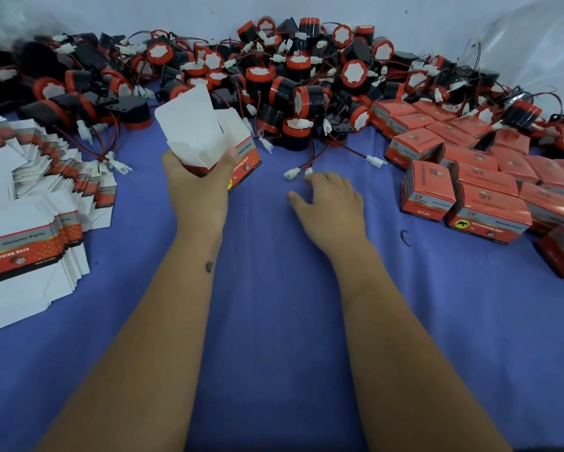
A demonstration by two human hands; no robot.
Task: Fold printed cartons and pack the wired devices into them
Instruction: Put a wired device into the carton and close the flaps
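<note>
My left hand (196,181) grips an open carton (209,138) above the blue table (274,288). My right hand (331,203), fingers relaxed, touches a white plug (308,172) near the device pile (274,70).

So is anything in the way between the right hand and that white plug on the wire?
No, nothing visible. The right hand has its fingertips right at the white plug on bare blue cloth. The left hand holds the open carton off to the side.
</note>
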